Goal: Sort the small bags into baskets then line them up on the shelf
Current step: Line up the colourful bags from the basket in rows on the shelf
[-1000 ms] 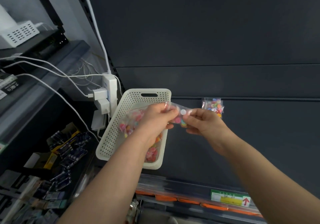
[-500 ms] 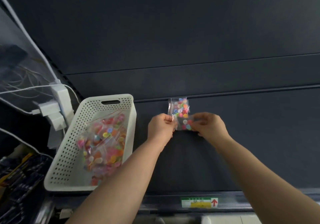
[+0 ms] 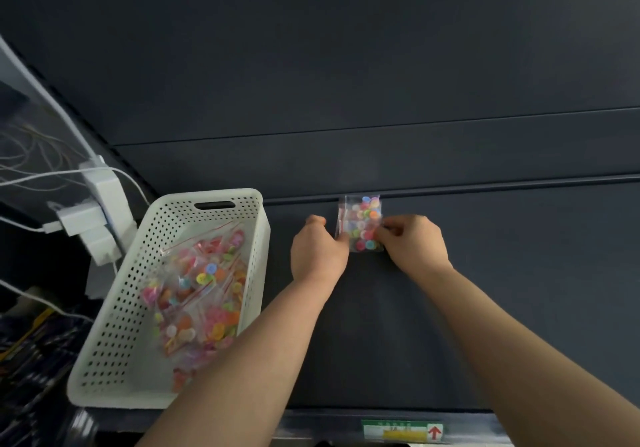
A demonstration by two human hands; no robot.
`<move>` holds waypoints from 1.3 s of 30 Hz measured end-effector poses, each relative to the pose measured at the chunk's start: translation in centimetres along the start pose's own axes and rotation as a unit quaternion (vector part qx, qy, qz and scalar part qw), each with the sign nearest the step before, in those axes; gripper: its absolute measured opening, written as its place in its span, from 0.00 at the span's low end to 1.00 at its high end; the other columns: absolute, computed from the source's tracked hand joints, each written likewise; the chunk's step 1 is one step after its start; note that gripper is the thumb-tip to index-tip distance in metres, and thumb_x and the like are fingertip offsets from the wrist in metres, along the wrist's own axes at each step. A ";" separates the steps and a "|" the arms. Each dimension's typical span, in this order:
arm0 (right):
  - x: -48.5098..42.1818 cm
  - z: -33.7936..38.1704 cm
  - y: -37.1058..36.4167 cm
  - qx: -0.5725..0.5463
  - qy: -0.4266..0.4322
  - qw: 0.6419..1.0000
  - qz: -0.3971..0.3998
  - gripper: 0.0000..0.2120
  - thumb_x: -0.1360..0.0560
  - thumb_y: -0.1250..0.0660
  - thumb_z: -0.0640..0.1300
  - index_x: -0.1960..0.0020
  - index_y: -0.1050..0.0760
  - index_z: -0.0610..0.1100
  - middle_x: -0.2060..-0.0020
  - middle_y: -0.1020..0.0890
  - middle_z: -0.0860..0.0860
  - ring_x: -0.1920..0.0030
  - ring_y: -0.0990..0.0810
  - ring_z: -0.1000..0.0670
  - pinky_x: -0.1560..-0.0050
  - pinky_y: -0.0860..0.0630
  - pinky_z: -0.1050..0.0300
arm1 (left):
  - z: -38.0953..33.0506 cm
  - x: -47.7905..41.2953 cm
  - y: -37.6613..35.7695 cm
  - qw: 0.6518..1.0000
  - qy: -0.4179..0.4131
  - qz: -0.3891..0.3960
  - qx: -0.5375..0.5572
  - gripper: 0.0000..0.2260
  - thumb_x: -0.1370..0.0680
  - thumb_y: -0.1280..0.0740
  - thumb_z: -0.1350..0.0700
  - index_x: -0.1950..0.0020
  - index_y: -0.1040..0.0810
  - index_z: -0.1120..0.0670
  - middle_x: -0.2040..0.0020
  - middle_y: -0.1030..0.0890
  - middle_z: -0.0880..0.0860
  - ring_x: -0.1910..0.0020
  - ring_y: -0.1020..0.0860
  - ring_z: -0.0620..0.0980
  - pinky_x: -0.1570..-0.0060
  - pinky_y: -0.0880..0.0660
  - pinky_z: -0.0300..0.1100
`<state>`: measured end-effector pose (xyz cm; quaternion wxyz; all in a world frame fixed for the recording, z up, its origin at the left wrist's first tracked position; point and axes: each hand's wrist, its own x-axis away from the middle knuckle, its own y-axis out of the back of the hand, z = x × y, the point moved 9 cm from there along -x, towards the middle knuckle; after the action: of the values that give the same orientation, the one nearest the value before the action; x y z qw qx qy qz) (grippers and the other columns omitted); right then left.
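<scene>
Between both hands is a small clear bag of colourful buttons, low on the dark shelf. My left hand pinches its left edge and my right hand pinches its right edge. Directly behind it, touching or overlapping, a second small bag leans at the shelf's back wall. To the left stands a white perforated basket with several more bags of buttons piled inside.
White power adapters and cables hang left of the basket. Dark packaged goods fill the lower left. A green and yellow price label sits on the shelf's front edge. Bare dark shelf stretches to the right of my hands.
Both hands carried the bag from beside the basket rim rightward and back, down in front of the bag at the shelf's rear. The view swung to the right.
</scene>
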<state>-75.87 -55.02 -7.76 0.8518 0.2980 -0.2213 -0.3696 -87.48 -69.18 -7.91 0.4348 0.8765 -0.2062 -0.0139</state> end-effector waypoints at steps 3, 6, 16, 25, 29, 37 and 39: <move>-0.1 -0.2 -0.5 0.024 0.011 1.000 -0.004 0.09 0.26 0.37 0.41 0.55 0.19 0.37 0.62 0.18 0.40 0.58 0.21 0.39 0.66 0.24 0.52 | -0.3 0.4 0.1 1.000 -0.029 0.002 0.000 0.09 0.23 0.30 0.52 0.46 0.18 0.54 0.52 0.15 0.51 0.55 0.18 0.49 0.61 0.25 0.40; -0.2 -0.7 -0.8 0.034 0.014 0.999 -0.015 0.10 0.27 0.39 0.40 0.57 0.20 0.38 0.61 0.18 0.42 0.61 0.21 0.42 0.67 0.25 0.52 | -0.2 0.5 0.1 0.999 -0.034 0.007 -0.008 0.07 0.23 0.31 0.53 0.53 0.16 0.55 0.58 0.15 0.50 0.60 0.18 0.49 0.65 0.26 0.39; 1.4 0.7 0.9 0.071 0.041 0.996 -0.033 0.13 0.25 0.37 0.42 0.68 0.32 0.44 0.67 0.27 0.46 0.68 0.30 0.46 0.72 0.39 0.59 | -1.5 1.2 2.0 0.999 -0.047 0.012 0.008 0.10 0.22 0.33 0.51 0.44 0.21 0.53 0.51 0.16 0.51 0.55 0.17 0.52 0.54 0.19 0.47; 7.2 9.6 -0.5 0.276 0.233 0.932 -0.023 0.12 0.21 0.42 0.46 0.44 0.21 0.56 0.46 0.20 0.55 0.47 0.23 0.50 0.58 0.27 0.58 | 3.5 2.1 15.7 0.994 -0.080 -0.042 -0.062 0.04 0.25 0.29 0.54 0.59 0.19 0.45 0.59 0.17 0.42 0.55 0.19 0.44 0.49 0.22 0.44; 8.7 11.2 -3.2 0.252 0.263 0.931 0.014 0.13 0.21 0.42 0.46 0.43 0.22 0.57 0.47 0.20 0.57 0.47 0.22 0.51 0.56 0.26 0.58 | 8.5 3.4 17.6 0.992 -0.039 -0.007 -0.116 0.02 0.25 0.28 0.54 0.55 0.17 0.45 0.55 0.16 0.43 0.57 0.21 0.40 0.53 0.25 0.39; 11.7 14.0 -6.6 0.209 0.327 0.921 0.043 0.14 0.21 0.40 0.46 0.38 0.25 0.56 0.51 0.19 0.55 0.52 0.20 0.51 0.56 0.21 0.53 | 10.6 4.8 15.9 0.972 -0.034 0.004 -0.231 0.04 0.24 0.29 0.48 0.50 0.18 0.45 0.52 0.18 0.44 0.57 0.21 0.43 0.59 0.26 0.39; 11.8 13.9 -6.6 0.196 0.327 0.924 0.040 0.14 0.22 0.39 0.45 0.39 0.24 0.55 0.51 0.19 0.55 0.53 0.20 0.51 0.56 0.21 0.53 | 9.8 4.9 16.7 0.974 -0.052 -0.026 -0.221 0.02 0.22 0.31 0.50 0.51 0.19 0.46 0.53 0.18 0.44 0.58 0.21 0.43 0.59 0.25 0.41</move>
<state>-80.05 -72.47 -0.24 0.8154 0.5542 -0.0106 -0.1669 -90.83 -87.41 -0.42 0.6058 0.7620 -0.1977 -0.1153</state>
